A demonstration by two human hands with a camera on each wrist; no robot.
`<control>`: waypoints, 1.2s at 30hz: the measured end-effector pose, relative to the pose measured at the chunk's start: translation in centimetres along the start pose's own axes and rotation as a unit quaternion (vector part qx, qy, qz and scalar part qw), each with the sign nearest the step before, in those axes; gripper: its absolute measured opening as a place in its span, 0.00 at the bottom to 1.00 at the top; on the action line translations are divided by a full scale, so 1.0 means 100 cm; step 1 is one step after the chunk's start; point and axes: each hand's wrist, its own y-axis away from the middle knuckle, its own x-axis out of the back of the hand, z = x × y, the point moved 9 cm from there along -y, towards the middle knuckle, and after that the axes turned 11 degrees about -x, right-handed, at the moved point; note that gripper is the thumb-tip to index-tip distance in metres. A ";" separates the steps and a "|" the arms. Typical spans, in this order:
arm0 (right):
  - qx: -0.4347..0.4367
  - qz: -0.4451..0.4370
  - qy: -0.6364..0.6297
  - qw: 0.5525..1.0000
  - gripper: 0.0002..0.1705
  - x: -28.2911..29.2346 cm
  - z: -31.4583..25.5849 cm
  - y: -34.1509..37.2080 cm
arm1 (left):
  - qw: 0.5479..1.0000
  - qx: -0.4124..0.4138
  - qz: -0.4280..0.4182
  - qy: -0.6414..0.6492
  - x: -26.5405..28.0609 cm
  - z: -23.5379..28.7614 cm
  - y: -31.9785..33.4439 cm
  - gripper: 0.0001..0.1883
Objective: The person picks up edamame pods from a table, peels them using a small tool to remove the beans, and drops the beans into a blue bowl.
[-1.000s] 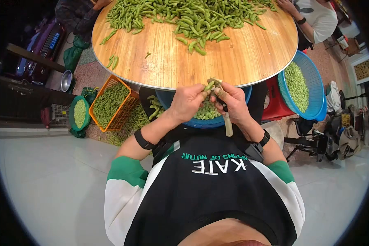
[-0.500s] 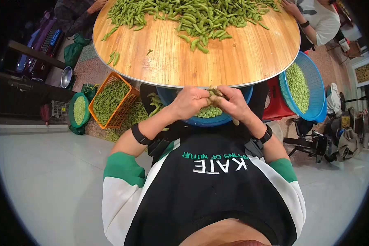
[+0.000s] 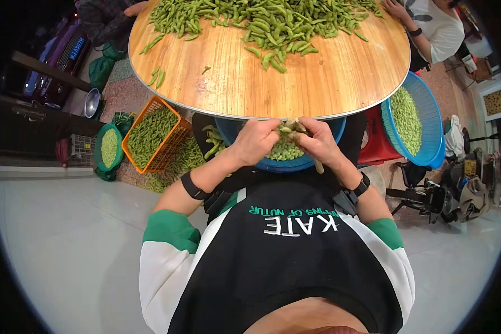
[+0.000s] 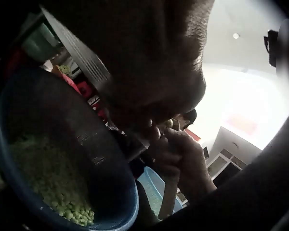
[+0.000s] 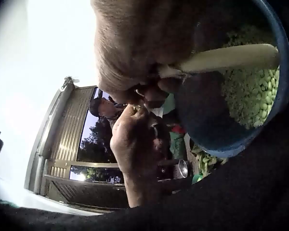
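Note:
Over a blue basin [image 3: 288,166] of shelled green beans [image 3: 284,151], both hands meet at the near edge of the wooden table [image 3: 222,92]. The left hand [image 3: 256,141] pinches a green bean pod [image 3: 285,129] between thumb and fingers. Curled around a tool, the right hand [image 3: 320,145] has its fingertips right at the same pod. The tool's pale handle [image 5: 233,57] sticks out below that palm, over the basin in the right wrist view; its working end is hidden in the fingers. Dark wristbands circle both wrists.
Heaped pods [image 3: 278,25] cover the table's far part. An orange crate [image 3: 150,136] of pods and a green basin [image 3: 109,149] of beans stand left. On the right, a blue basket [image 3: 428,125] of beans sits by a red stool [image 3: 376,136]. Two other people are at the table.
The right hand has turned inward, so less of the tool's handle shows than one second ago. Since half a second ago the hands have parted slightly at the pod, which shows more.

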 end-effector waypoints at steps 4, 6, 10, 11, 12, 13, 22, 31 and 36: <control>0.017 0.026 0.006 1.000 0.05 -0.002 -0.005 0.001 | 0.973 -0.081 0.013 -0.215 0.000 0.016 0.004 0.10; 0.009 0.030 0.010 0.999 0.04 0.001 -0.002 0.001 | 0.983 -0.070 0.029 -0.170 -0.002 0.018 0.006 0.07; 0.012 0.030 0.032 0.999 0.05 0.007 -0.008 -0.001 | 0.962 -0.181 0.130 -0.157 0.013 0.050 0.006 0.08; 0.011 0.030 0.031 0.999 0.05 0.008 -0.007 -0.001 | 0.962 -0.181 0.129 -0.157 0.013 0.050 0.006 0.08; 0.019 0.024 0.044 0.999 0.05 0.007 -0.006 -0.001 | 0.989 -0.080 0.116 -0.036 0.011 0.027 0.005 0.07; 0.026 0.019 0.056 0.998 0.06 0.006 -0.006 -0.001 | 0.991 0.023 0.101 0.086 0.005 0.006 0.007 0.07; 0.004 0.022 0.017 1.000 0.19 -0.009 -0.017 0.013 | 0.924 -0.199 0.247 -0.214 0.030 0.061 0.015 0.05; -0.063 -0.098 -0.241 0.964 0.22 -0.028 -0.014 0.013 | 0.860 -0.329 0.193 -0.339 0.011 0.084 0.021 0.14; -0.086 -0.124 -0.246 0.957 0.23 -0.031 -0.012 0.017 | 0.850 -0.359 0.194 -0.332 0.010 0.082 0.023 0.12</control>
